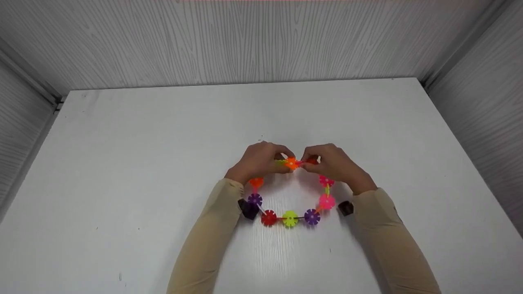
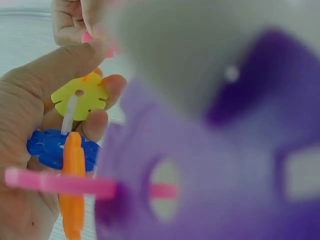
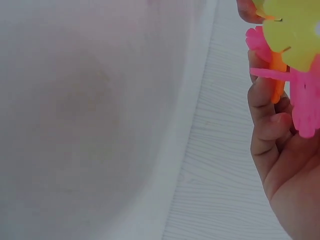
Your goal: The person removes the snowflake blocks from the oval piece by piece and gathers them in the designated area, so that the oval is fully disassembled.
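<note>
A ring of notched plastic discs [image 1: 290, 223] sits at the near middle of the white table, its top gripped in both hands; whether its lower part rests on the tabletop I cannot tell. Seen from the head and read as a clock, it shows a bright orange disc [image 1: 291, 163] at twelve, a pink disc [image 1: 326, 180] at two, a second pink disc [image 1: 327, 201] at four, a purple disc [image 1: 312, 217] at five, a lime disc [image 1: 290, 219] at six, a red disc [image 1: 269, 218] at seven, another purple disc [image 1: 255, 199] between eight and nine, and another orange disc [image 1: 256, 182] near ten. Edge-on pieces link the discs that show; the hands hide some of the upper links.

The left hand [image 1: 263, 159] is at eleven, thumb and fingertips pinching the ring just left of the twelve o'clock disc. In the left wrist view a yellow disc [image 2: 80, 97] lies within its fingers, with a blue disc [image 2: 46, 145] toward seven from it, against the palm side. The right hand [image 1: 333, 163] is at one, thumb and forefinger narrowed in a pinch on the ring, near a pink edge-on piece [image 1: 299, 164].

Beige sleeves [image 1: 210, 232] run back toward seven and five, a dark block [image 1: 248, 209] beside the left cuff and another dark block [image 1: 346, 208] beside the right. Beyond the table [image 1: 163, 143], grey wood-grain panels [image 1: 245, 41] stand toward nine, twelve and three.
</note>
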Demonstrator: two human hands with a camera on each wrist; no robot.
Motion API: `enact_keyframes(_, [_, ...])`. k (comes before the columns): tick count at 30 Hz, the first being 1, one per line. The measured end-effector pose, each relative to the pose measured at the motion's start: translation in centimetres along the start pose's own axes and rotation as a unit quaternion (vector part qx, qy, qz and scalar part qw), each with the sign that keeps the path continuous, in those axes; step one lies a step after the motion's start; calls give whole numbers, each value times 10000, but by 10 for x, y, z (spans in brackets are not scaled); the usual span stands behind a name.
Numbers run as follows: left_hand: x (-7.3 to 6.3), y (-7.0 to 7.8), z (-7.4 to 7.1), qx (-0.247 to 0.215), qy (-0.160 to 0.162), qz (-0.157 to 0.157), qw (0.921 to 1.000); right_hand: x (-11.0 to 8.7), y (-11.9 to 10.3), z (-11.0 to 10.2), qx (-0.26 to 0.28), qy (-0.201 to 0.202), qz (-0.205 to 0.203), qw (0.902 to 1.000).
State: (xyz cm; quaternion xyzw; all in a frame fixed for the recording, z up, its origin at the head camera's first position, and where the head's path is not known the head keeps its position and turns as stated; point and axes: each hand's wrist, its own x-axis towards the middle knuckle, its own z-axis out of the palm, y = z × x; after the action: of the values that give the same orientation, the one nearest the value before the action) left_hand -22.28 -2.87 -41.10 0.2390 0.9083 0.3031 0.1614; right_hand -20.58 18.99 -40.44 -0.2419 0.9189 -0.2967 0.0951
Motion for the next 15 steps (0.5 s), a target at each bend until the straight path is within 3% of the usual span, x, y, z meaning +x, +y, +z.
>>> enact_keyframes(9, [0, 2, 2, 315, 422, 167, 9985, 1, -3, -1, -173, 254, 38, 9995])
enact_keyframes(15, [0, 0, -2, 61, 226, 315, 9992, -1, 2, -6, -161, 59, -164, 9997])
